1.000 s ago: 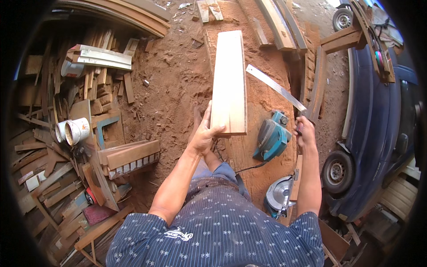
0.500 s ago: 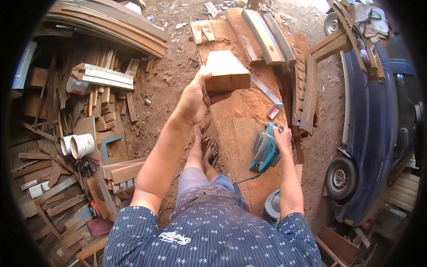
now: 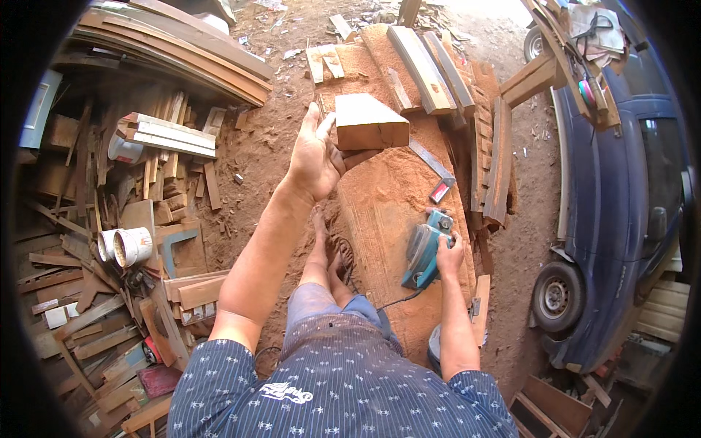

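left hand (image 3: pixel 315 157) fingers wrapped on raised plank (image 3: pixel 369 123); right hand (image 3: pixel 448 257) closed on blue planer (image 3: pixel 425 248). we keep plank end steady, planer flat on bench (image 3: pixel 380 212).

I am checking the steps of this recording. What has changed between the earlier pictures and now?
The left hand has lifted the wooden plank, which lay flat on the workbench a second ago, and now holds it raised, its end toward the camera. The right hand has moved onto the blue electric planer. The planer, the metal ruler and the white buckets stayed in place.
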